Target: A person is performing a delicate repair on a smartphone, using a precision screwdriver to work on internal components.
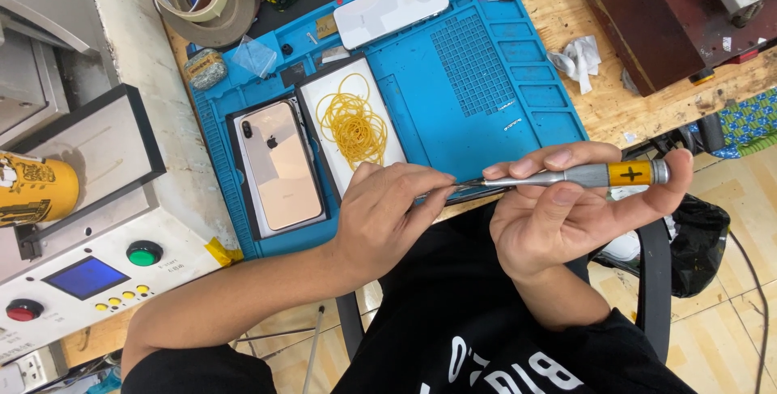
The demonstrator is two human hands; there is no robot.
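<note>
Head view — screwdriver tip hidden, perhaps pinched, between both hands.

Person seen from above: bare forearms, left hand and right hand ungloved, no rings or watch visible. Black short-sleeved shirt with large white block lettering across the chest.

matt metal screwdriver, glossy glass phone, matt rubbery blue mat, rough wood bench.

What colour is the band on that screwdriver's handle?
Orange-yellow, on the grey screwdriver; head view.
</note>
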